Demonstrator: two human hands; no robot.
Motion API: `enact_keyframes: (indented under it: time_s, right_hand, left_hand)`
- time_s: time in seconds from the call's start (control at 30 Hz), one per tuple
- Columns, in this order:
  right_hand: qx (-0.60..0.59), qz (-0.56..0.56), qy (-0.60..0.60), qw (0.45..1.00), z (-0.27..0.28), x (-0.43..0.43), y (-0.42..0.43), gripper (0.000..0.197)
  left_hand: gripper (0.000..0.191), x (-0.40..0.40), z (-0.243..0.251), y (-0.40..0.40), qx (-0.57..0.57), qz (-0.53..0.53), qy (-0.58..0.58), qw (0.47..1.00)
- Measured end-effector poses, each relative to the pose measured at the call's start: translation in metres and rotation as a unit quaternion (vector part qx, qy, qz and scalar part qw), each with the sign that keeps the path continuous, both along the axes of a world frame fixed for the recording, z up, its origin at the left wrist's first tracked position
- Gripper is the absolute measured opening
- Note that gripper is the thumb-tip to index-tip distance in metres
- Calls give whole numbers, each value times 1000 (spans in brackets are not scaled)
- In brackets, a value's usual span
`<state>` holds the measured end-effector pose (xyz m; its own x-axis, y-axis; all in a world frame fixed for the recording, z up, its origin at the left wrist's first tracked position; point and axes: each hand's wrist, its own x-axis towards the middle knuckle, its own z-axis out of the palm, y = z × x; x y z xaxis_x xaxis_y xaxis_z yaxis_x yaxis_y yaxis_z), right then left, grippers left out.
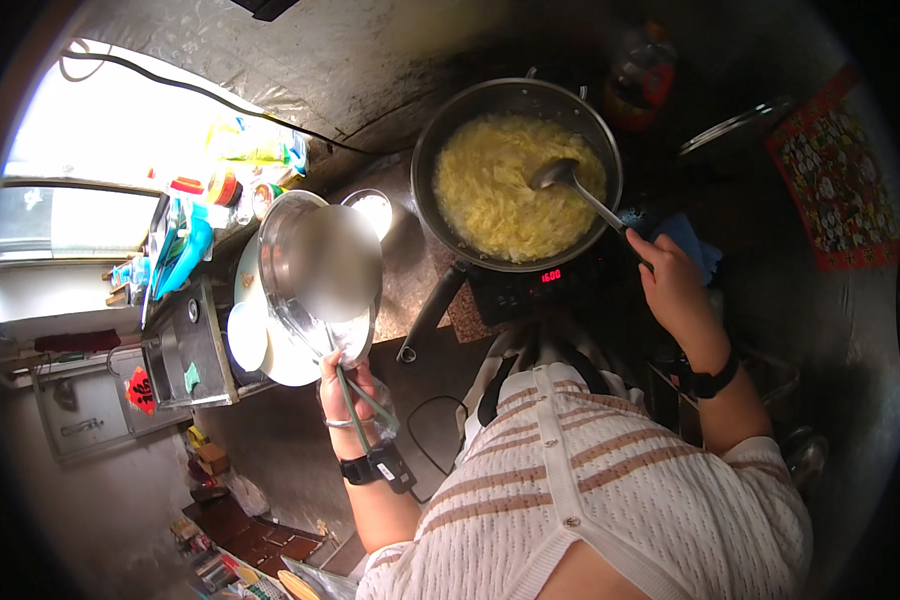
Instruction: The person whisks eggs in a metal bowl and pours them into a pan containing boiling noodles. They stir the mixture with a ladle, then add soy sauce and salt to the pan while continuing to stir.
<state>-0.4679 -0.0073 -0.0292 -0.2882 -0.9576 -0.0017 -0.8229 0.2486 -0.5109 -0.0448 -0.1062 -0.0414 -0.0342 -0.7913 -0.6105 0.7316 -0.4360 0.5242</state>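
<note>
My right hand [673,289] grips the dark handle of a metal ladle [559,176], whose bowl rests in yellow, egg-like food in liquid [495,180]. That food fills much of a deep dark pan [429,217] on an induction cooker [510,292] with a lit red display. My left hand [349,394] is at the near edge of a metal basin [274,232] and holds green-handled utensils [351,409], seemingly tongs or chopsticks; their far ends reach over the basin. A blurred patch hides the basin's inside. The pan's long black handle [431,311] points towards the left hand.
A small bowl with white contents [375,210] stands beside the basin, and white plates [247,337] lie below it. Left are a sink [187,345] and windowsill bottles and packets [225,187]. A sauce bottle [641,82] stands behind the pan; a blue cloth [690,240] lies right.
</note>
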Motion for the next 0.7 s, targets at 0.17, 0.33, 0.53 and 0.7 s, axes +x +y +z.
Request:
enact_keyframes:
  time_s: [0.17, 0.33, 0.53, 0.7]
  right_hand:
    - [52, -8, -20, 998, 32, 3, 16, 46]
    - [94, 19, -50, 994, 46, 4, 20, 44]
    - [51, 18, -122, 991, 11, 12, 6, 42]
    - [20, -29, -109, 993, -16, 21, -16, 39]
  left_hand:
    - [15, -7, -4, -12, -7, -8, 2, 1000]
    - [17, -22, 2, -15, -16, -36, 3, 999]
    - [18, -18, 2, -15, -5, -38, 1, 999]
    - [17, -17, 9, -9, -15, -1, -17, 1000]
